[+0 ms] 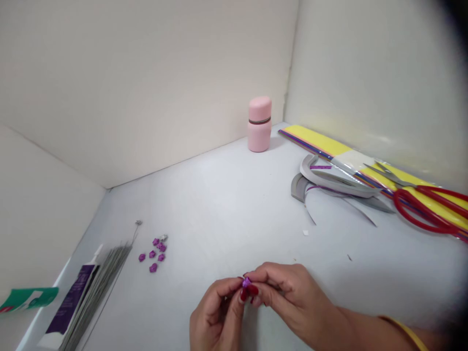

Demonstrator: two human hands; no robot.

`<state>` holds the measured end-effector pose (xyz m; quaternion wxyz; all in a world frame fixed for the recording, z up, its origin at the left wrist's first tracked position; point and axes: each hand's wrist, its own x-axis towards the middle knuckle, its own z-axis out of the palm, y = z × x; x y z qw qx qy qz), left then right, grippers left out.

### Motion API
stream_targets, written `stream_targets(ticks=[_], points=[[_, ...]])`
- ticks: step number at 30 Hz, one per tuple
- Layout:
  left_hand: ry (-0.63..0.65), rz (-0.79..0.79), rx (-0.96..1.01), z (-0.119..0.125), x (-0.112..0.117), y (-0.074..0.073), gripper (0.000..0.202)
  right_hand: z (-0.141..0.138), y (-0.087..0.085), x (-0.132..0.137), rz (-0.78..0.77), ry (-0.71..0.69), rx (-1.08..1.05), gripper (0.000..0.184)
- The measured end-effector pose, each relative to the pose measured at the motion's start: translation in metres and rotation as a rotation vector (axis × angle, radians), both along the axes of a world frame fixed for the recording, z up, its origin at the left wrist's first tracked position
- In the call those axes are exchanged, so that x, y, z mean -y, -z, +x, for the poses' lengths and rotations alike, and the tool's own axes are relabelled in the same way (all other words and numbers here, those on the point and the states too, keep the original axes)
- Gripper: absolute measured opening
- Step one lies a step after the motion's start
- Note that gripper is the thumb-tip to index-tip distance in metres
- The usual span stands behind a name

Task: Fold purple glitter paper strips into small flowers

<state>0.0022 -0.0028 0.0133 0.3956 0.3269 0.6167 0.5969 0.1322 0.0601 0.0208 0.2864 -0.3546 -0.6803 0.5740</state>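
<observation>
Both my hands meet at the bottom centre of the white table [226, 195]. My left hand [214, 317] and my right hand [288, 295] pinch a small purple glittery piece [246, 282] between their fingertips, just above the tabletop. Several similar small purple pieces [155, 252] lie in a loose group to the left, well apart from my hands.
A bundle of thin grey wires [97, 292] and a purple-and-white tube [68, 304] lie at the left edge. A pink jar [259, 124] stands in the far corner. Red-handled scissors [424, 202], curled grey strips [329, 183] and coloured sheets [321, 141] lie at the right.
</observation>
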Motion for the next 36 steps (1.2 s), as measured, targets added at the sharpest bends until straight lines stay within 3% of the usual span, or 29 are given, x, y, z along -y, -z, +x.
stream_targets(ticks=[3,9,13,16,22,36], points=[[0.012,-0.015,0.05,-0.001,-0.001,-0.004,0.009,-0.001,0.001,0.0,-0.04,-0.029,-0.024,0.016],[-0.051,0.012,-0.016,0.002,0.003,0.004,0.012,-0.008,0.003,0.001,-0.489,0.028,-0.242,0.023],[0.008,0.058,-0.094,0.002,0.004,0.012,0.015,-0.009,0.004,0.0,-0.596,0.019,-0.275,0.026],[0.04,0.107,-0.211,-0.003,0.003,0.012,0.013,-0.007,0.005,0.0,-0.492,0.013,-0.24,0.021],[0.07,0.193,-0.409,-0.008,0.003,0.009,0.02,-0.001,0.003,-0.001,0.124,-0.081,0.047,0.018],[0.04,0.23,-0.792,-0.003,0.003,0.019,0.026,-0.001,0.009,0.005,0.398,-0.037,0.132,0.023]])
